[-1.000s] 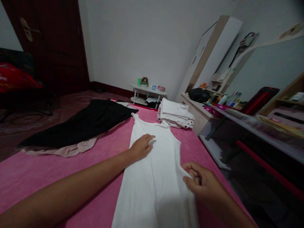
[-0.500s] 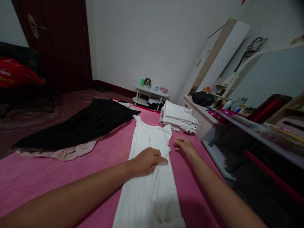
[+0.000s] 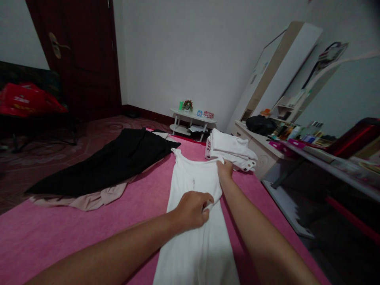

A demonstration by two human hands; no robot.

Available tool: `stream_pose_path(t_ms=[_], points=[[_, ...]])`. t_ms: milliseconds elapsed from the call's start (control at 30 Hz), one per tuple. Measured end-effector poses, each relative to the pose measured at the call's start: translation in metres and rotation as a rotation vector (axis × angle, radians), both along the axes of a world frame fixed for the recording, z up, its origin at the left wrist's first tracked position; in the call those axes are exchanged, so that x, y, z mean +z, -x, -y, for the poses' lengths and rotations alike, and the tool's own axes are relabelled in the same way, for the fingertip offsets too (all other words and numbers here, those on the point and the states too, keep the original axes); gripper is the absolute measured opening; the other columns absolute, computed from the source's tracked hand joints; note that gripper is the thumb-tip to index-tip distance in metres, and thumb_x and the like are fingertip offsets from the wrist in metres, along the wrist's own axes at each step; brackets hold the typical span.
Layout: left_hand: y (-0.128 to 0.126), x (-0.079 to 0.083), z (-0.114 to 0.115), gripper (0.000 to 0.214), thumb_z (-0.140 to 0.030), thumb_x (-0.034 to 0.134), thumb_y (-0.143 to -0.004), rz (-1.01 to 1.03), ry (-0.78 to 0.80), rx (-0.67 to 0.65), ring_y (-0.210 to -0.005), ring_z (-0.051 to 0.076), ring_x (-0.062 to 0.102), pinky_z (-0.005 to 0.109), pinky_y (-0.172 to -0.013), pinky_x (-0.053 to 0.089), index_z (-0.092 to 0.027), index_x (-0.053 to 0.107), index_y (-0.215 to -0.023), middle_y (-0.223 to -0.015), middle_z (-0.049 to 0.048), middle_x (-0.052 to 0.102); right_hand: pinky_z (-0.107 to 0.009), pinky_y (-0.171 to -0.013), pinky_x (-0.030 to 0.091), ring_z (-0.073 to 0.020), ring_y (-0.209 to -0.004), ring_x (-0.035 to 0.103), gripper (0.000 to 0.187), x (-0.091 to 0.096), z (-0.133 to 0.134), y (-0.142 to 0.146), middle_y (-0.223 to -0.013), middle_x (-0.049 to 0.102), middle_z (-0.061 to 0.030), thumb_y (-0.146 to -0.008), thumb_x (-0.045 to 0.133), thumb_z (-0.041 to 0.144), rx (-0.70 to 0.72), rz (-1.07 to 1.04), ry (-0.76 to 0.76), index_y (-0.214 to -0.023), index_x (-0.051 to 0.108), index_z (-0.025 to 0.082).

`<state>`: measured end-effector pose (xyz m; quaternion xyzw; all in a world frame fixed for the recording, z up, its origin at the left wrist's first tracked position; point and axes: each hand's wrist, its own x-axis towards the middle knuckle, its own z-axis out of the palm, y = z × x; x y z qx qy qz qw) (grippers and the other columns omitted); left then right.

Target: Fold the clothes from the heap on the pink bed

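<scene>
A long white sleeveless garment [image 3: 196, 174] lies lengthwise in front of me, running out of view at the bottom. My left hand [image 3: 196, 209] is closed at its middle, thumb and fingers pinching a bit of the fabric. At the far right shoulder, my right hand [image 3: 225, 170] grips the garment's strap, with the fingertips partly hidden. Just beyond that hand sits a stack of folded white clothes [image 3: 228, 146]. To the left, a black garment [image 3: 115, 164] is spread over a pale pink one [image 3: 97, 199].
The pink bed cover [image 3: 133, 225] lies under the clothes. A white side table [image 3: 192, 114] with small ornaments stands beyond it. On the right are a dresser [image 3: 252, 142] with a mirror and bottles, and a desk edge [image 3: 329, 168]. A red bag [image 3: 29, 101] rests at left.
My right hand has moved from beside the garment up to its right shoulder and taken hold there. My left hand's fingers have curled more around the fabric. The view has shifted slightly.
</scene>
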<state>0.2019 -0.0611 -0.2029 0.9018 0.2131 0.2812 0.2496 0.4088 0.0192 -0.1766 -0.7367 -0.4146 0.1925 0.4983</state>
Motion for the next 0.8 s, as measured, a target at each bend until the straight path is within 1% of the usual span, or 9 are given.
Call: stream_pose_path(t_ms=[67,133,167,233,333,400,500,667,800], points=[[0.002,-0.001,-0.003,0.032,-0.013,0.054,-0.071,0.047,0.08,0.041,-0.061,0.013,0.058,0.023,-0.057,0.038,-0.022,0.063,-0.1,-0.073,-0.0027,0.065,-0.022,-0.075,0.048,-0.0176,-0.095,0.058,0.046,0.004,-0.007,0.019,-0.11,0.064,-0.0085,-0.078,0.062,0.027,0.07,0.038,-0.061,-0.121,0.054,0.012],[0.005,-0.003,-0.006,0.029,-0.013,0.053,-0.07,0.087,0.126,0.065,-0.059,0.012,0.056,0.023,-0.056,0.038,-0.02,0.064,-0.096,-0.069,-0.0027,0.063,-0.025,-0.081,0.048,-0.0183,-0.101,0.058,0.063,0.006,-0.01,0.038,-0.127,0.056,-0.0093,-0.071,0.069,0.027,0.223,0.066,-0.099,-0.13,0.049,0.018],[0.006,-0.003,-0.007,0.028,-0.013,0.053,-0.07,0.103,0.139,0.065,-0.059,0.012,0.056,0.023,-0.056,0.038,-0.019,0.064,-0.095,-0.068,-0.0026,0.063,-0.028,-0.083,0.048,-0.019,-0.102,0.058,0.066,0.007,-0.009,0.045,-0.132,0.052,-0.01,-0.069,0.07,0.028,0.313,0.085,-0.109,-0.13,0.049,0.019],[0.009,-0.004,-0.009,0.027,-0.013,0.052,-0.071,0.122,0.147,0.057,-0.058,0.012,0.055,0.023,-0.056,0.037,-0.019,0.065,-0.094,-0.067,-0.0024,0.062,-0.03,-0.084,0.048,-0.0201,-0.101,0.059,0.056,0.009,-0.001,0.051,-0.131,0.054,-0.0111,-0.07,0.069,0.027,0.464,0.144,-0.088,-0.123,0.056,0.017],[0.01,-0.002,-0.008,0.029,-0.013,0.052,-0.07,0.111,0.133,0.057,-0.058,0.012,0.055,0.023,-0.056,0.038,-0.019,0.067,-0.094,-0.067,-0.0018,0.063,-0.029,-0.075,0.048,-0.0186,-0.082,0.062,0.025,0.01,0.021,0.043,-0.095,0.07,-0.0092,-0.072,0.063,0.023,0.506,0.254,0.015,-0.094,0.07,0.012],[0.01,0.0,-0.006,0.03,-0.012,0.052,-0.07,0.094,0.116,0.06,-0.058,0.013,0.055,0.023,-0.057,0.038,-0.02,0.068,-0.094,-0.068,-0.0016,0.063,-0.026,-0.066,0.046,-0.0158,-0.067,0.059,0.016,0.01,0.04,0.036,-0.072,0.068,-0.0054,-0.073,0.06,0.022,0.467,0.276,0.05,-0.079,0.07,0.012],[0.01,0.002,-0.003,0.03,-0.012,0.051,-0.07,0.084,0.091,0.066,-0.06,0.014,0.056,0.023,-0.058,0.039,-0.02,0.069,-0.092,-0.068,-0.0012,0.065,-0.023,-0.055,0.041,-0.0119,-0.055,0.053,0.014,0.007,0.074,0.036,-0.058,0.061,-0.0012,-0.071,0.057,0.022,0.475,0.207,0.085,-0.07,0.067,0.012],[0.011,-0.001,-0.009,0.03,-0.012,0.049,-0.073,0.079,0.062,0.12,-0.069,0.016,0.06,0.025,-0.062,0.041,-0.018,0.07,-0.094,-0.08,0.0029,0.069,-0.021,-0.049,0.036,-0.0086,-0.049,0.047,0.017,0.014,0.149,0.057,-0.058,0.055,0.0016,-0.074,0.056,0.029,0.595,0.019,0.245,-0.068,0.061,0.014],[0.008,-0.004,-0.015,0.027,-0.024,0.053,-0.082,0.063,0.066,0.173,-0.078,0.017,0.061,0.025,-0.067,0.042,-0.018,0.069,-0.102,-0.089,0.0038,0.07,-0.019,-0.049,0.032,-0.0085,-0.053,0.047,0.019,0.031,0.209,0.061,-0.058,0.054,0.0026,-0.076,0.06,0.033,0.736,0.082,0.476,-0.069,0.062,0.015]])
